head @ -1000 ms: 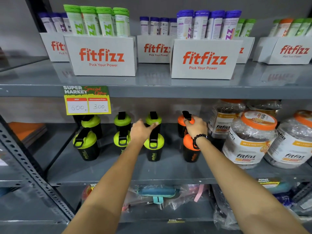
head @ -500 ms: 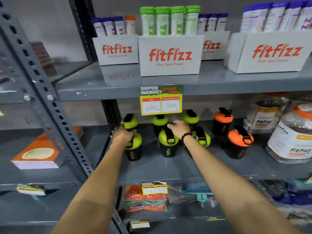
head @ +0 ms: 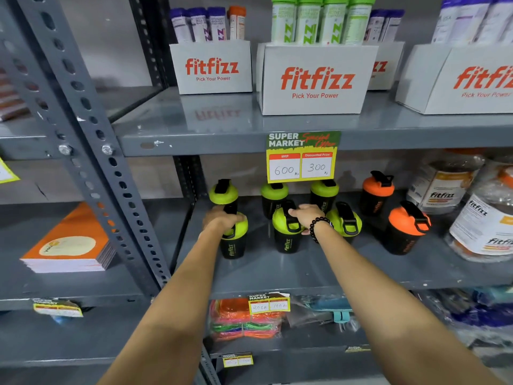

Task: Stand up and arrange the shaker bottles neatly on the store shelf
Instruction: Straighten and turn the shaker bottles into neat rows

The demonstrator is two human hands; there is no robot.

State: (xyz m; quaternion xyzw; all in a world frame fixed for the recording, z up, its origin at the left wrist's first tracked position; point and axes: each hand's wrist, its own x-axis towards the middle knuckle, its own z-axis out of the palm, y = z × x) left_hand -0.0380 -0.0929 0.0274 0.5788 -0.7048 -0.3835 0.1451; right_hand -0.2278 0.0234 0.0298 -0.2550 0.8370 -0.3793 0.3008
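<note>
Shaker bottles stand in two rows on the grey middle shelf (head: 277, 270), black-bodied with bright caps. Front row, from the left: a front-left green bottle (head: 233, 245), a front-middle green bottle (head: 286, 240), a third green bottle (head: 345, 225) and an orange-capped bottle (head: 406, 232) — all upright. Behind them stand three more green-capped bottles (head: 223, 191) and a second orange one (head: 377, 193).

The left hand (head: 222, 219) lies curled over the cap of the front-left green bottle, fingers wrapped around its top. The right hand (head: 306, 215), a black bead bracelet (head: 319, 227) at its wrist, rests on the cap of the front-middle green bottle, fingers bent onto its black flip lid — whether it grips firmly is unclear.

A yellow price tag (head: 302, 158) hangs from the shelf edge above, and clear fitfizz jars (head: 483, 218) sit just to the right of the bottles.
</note>
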